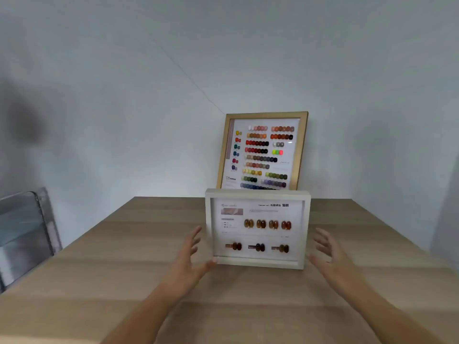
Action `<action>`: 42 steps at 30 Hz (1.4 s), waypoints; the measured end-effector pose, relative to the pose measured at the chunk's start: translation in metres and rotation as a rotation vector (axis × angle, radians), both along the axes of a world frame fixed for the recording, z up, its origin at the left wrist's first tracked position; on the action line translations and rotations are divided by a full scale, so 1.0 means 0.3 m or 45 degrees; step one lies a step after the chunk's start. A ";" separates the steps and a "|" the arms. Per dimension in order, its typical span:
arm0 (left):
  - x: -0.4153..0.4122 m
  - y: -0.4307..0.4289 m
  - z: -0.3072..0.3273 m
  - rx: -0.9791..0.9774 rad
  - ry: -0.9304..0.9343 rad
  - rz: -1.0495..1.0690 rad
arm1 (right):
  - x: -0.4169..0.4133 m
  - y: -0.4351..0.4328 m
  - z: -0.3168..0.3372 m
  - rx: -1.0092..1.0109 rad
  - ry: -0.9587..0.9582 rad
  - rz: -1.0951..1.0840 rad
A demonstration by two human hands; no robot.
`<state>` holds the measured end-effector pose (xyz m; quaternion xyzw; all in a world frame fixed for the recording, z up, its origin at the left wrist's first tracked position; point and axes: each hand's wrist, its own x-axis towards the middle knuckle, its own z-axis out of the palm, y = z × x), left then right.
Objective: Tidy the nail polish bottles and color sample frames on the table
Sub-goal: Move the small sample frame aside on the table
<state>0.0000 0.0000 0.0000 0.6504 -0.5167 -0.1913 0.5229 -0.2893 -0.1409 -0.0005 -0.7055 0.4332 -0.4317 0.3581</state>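
- The wooden surface point(129, 264) fills the lower half of the view and is set into a corner of pale walls point(124, 95).
- A gold-framed colour chart point(263, 151) is propped at the back of the surface, leaning against the wall; many rows of small coloured sample tips are shown behind its glass, and its lower edge is hidden by the frame in front.
- A white sample frame point(257, 228) is stood upright on the surface, directly in front of the gold one and nearer the camera; two rows of amber and brown sample tips are mounted on its white card, four above and three below, under some printed text too blurred to be read.
- The left hand point(190, 256) is held open with fingers spread beside the frame's left edge; its thumb tip appears to be touching the lower left corner, and nothing is gripped.
- The right hand point(327, 254) is held open with fingers apart, just beside the frame's right edge and not touching it.
- A folded grey metal chair point(23, 234) is seen at the far left, beside the surface.
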 end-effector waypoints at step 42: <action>0.766 0.066 -0.042 -0.117 -0.105 0.620 | 0.972 0.053 -0.088 -0.262 -0.180 0.353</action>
